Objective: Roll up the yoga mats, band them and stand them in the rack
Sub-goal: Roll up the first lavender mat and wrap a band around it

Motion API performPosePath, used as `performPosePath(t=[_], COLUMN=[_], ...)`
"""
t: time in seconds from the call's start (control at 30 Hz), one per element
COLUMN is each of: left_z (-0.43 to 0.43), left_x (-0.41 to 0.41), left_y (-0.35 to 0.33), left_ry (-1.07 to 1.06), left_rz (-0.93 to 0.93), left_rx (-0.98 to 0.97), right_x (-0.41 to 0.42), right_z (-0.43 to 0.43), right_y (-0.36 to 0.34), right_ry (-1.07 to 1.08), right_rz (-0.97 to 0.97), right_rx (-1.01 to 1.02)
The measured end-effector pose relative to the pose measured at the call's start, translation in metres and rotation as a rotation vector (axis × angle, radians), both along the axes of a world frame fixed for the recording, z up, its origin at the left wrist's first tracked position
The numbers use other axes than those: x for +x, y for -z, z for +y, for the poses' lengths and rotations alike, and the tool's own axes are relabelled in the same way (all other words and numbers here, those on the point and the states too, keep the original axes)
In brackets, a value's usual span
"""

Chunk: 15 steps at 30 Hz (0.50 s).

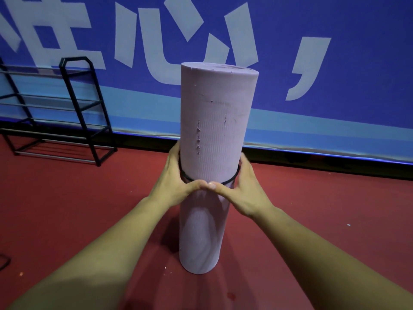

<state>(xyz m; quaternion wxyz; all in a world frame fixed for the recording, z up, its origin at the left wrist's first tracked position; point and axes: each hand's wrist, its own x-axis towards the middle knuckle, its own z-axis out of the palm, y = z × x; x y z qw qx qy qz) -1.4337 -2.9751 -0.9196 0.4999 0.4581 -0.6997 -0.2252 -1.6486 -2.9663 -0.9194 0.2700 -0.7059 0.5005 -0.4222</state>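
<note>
A rolled lilac foam yoga mat (214, 113) stands upright on the red floor (67, 209) in the middle of the view, its lower end on the floor near the person and its flat top end rising in front of a blue wall banner with large white characters (335, 108). A thin black elastic band (232, 179) circles the mat about halfway up. Both hands are closed round the mat at that height: the left hand (176, 182) wraps its left side, the right hand (243, 186) its right side, and the two thumb tips touch on the near face, where the band runs under them. The fingers curl out of sight behind the roll. Far left, a black metal tiered rack (87, 108) stands on the floor against the banner, well apart from the mat.
</note>
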Motion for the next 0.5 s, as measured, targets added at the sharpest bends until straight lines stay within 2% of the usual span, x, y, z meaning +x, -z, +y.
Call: performPosePath(t=[0.17, 0.37, 0.5], left_z=[0.003, 0.004, 0.002], left_x=[0.000, 0.014, 0.012], left_y=[-0.001, 0.017, 0.007], left_ry=[0.024, -0.006, 0.008], left_rz=[0.047, -0.025, 0.046], left_rx=[0.001, 0.087, 0.052], right_x=[0.000, -0.002, 0.006], right_z=[0.007, 0.008, 0.005], right_y=[-0.012, 0.000, -0.006], right_ry=[-0.130, -0.148, -0.145], right_rz=[-0.072, 0.002, -0.040], right_rx=[-0.029, 0.035, -0.004])
